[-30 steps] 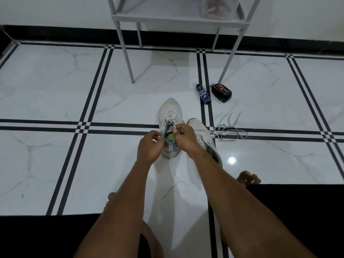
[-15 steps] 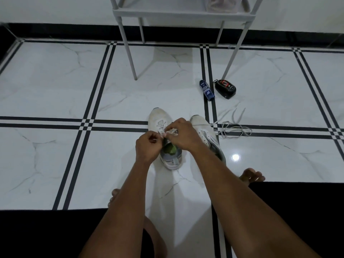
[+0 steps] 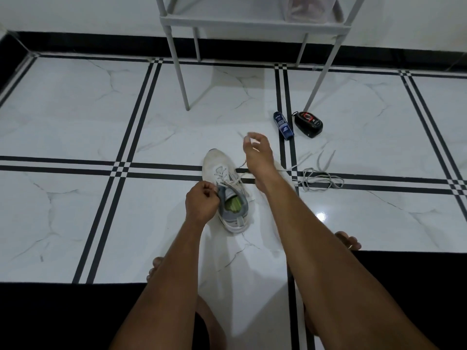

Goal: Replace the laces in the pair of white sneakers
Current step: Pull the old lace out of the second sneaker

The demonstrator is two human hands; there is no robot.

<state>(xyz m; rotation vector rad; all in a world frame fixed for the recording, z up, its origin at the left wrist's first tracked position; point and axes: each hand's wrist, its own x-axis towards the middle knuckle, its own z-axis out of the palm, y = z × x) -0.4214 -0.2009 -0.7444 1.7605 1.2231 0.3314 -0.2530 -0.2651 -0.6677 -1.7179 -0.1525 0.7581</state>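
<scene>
White marble-look floor (image 3: pixel 75 127): black double stripes are crossing it in a grid, glare spot sitting right of centre.
Sneaker in work (image 3: pixel 225 190): white, grey collar, green insole; standing on the floor at frame centre, toe pointing toward the top of the frame.
Left hand (image 3: pixel 202 202): fingers are curling in at the left side of the sneaker's collar, pinching the lace there, at the top eyelets.
Right hand (image 3: pixel 257 154): raised above and to the right of the sneaker's toe, thumb and fingers pinching the lace end.
Lace (image 3: pixel 240 174): running taut from the upper eyelets up to the right hand, its tip sticking out past the fingers.
Second sneaker (image 3: pixel 283 170): mostly hiding behind the right forearm, just right of the first; only a white sliver is showing.
Loose lace (image 3: pixel 318 179): grey-white, lying coiled on the floor at centre right.
Blue bottle (image 3: pixel 283 125): lying on its side on a black stripe, upper right of centre.
Black case (image 3: pixel 308 124): red mark on top, sitting just beside the bottle.
White rack (image 3: pixel 252 21): its legs are standing at top centre.
Bare toes (image 3: pixel 347 241): showing lower right, at the edge of black fabric.
</scene>
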